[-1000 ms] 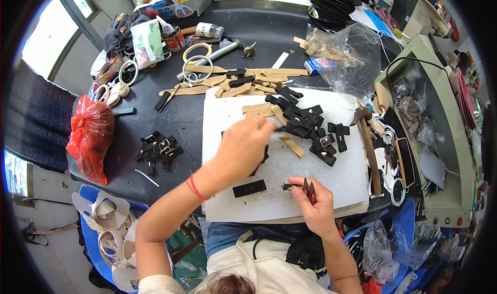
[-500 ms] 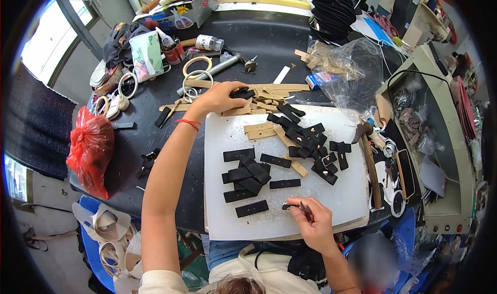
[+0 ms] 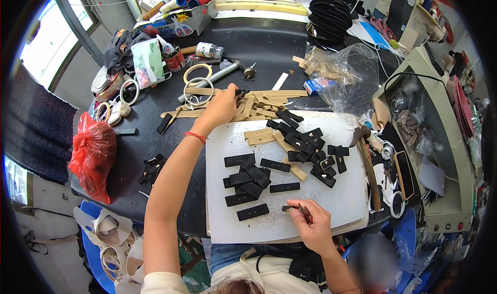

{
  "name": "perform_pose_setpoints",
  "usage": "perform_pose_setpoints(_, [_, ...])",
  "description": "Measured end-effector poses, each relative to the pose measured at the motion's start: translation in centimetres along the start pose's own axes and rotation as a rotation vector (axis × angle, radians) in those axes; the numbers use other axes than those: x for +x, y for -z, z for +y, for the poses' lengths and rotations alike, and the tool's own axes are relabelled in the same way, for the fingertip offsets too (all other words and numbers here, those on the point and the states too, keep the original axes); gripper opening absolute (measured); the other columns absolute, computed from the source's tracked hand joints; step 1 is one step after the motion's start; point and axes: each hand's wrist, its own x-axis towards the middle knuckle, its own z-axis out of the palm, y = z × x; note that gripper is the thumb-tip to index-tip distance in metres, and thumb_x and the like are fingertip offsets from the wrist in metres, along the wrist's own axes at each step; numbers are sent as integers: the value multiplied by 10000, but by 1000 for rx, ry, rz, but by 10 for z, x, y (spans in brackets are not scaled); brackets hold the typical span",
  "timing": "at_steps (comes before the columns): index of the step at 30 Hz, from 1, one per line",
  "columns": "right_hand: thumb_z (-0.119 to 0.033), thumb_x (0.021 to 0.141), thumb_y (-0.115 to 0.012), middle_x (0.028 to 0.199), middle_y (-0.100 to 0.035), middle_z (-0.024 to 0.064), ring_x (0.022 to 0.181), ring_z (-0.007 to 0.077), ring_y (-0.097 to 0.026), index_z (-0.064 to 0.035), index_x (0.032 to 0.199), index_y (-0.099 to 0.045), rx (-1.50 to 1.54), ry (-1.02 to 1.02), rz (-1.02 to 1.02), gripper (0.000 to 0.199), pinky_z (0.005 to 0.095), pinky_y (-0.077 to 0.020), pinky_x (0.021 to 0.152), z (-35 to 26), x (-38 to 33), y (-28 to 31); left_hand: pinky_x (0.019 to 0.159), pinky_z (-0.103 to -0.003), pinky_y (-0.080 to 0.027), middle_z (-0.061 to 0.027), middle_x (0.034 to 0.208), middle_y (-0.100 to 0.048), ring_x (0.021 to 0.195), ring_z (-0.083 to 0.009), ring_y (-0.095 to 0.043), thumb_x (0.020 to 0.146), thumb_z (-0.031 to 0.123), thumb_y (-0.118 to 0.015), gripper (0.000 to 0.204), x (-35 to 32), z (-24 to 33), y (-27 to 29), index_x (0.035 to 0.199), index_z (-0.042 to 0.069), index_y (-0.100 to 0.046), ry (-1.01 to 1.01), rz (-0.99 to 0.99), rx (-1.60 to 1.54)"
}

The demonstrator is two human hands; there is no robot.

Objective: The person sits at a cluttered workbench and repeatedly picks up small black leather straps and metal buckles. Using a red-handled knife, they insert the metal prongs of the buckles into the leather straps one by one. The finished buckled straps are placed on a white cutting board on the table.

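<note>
My left hand (image 3: 223,106) reaches over the pile of tan strips (image 3: 253,106), fingers closed round dark strap pieces (image 3: 241,93), mostly hidden. Low over the white board (image 3: 274,226), my right hand (image 3: 316,224) is closed round a small tool with red and dark parts (image 3: 306,214), its kind unclear. A small black tab with a shiny bit (image 3: 288,208) shows at that thumb and fingertips. Left of it lie short black straps with holes (image 3: 252,211), some overlapping. Farther right is a heap of black straps with metal studs (image 3: 306,144), near tan pieces (image 3: 260,136).
A hammer (image 3: 368,164) lies along the board's right edge. Cream rings (image 3: 198,89) and a metal rod (image 3: 217,75) lie beyond my left hand. A red plastic bag (image 3: 93,156) stands at left, a clear plastic bag (image 3: 352,76) at back right. More black pieces (image 3: 151,169) lie left of my forearm.
My left hand has turned and drawn slightly left, its fingers now pointing more away from me. The right hand keeps its grip with hardly any movement. The view has shifted slightly.
</note>
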Motion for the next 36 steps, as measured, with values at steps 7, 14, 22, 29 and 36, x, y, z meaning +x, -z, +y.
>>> perform_pose_setpoints(7, [21,807,-618,819,-629,61,580,77,-490,-25,998,-654,2,32,-3,200,209,-398,516,-3,-1,-1,727,-481,-440,-242,891,-621,847,-411,-591,860,4,-465,159,-11,15,20,1015,-29,-476,87,353,-81])
perform_pose_setpoints(14, [60,800,-587,832,-625,52,573,61,-465,-24,998,-658,57,8,-34,227,199,-373,508,1,-14,18,677,-355,-446,-141,870,-549,819,-301,-531,736,1,-521,185,-157,139,14,919,15,-501,-404,217,167])
perform_pose_setpoints(22, [8,793,-658,770,-616,54,595,54,-478,-3,1009,-639,24,-102,96,217,205,-395,533,9,-35,31,906,-395,-427,-250,1228,-462,1028,-376,-487,688,-70,-591,531,-217,166,-25,1202,-98,-459,-334,78,97])
perform_pose_setpoints(29, [0,811,-645,726,-574,-25,579,17,-412,9,949,-637,-27,-97,94,139,179,-331,513,14,-35,37,815,-387,-441,-160,1099,-542,952,-327,-511,685,-40,-670,425,-237,171,8,1092,-8,-555,-189,41,-94])
perform_pose_setpoints(36, [14,779,-669,740,-605,29,574,43,-477,0,931,-651,35,-191,26,153,191,-368,506,10,-35,38,685,-350,-466,-86,872,-602,805,-264,-553,712,-10,-673,236,-240,172,-27,942,18,-623,-242,205,-41])
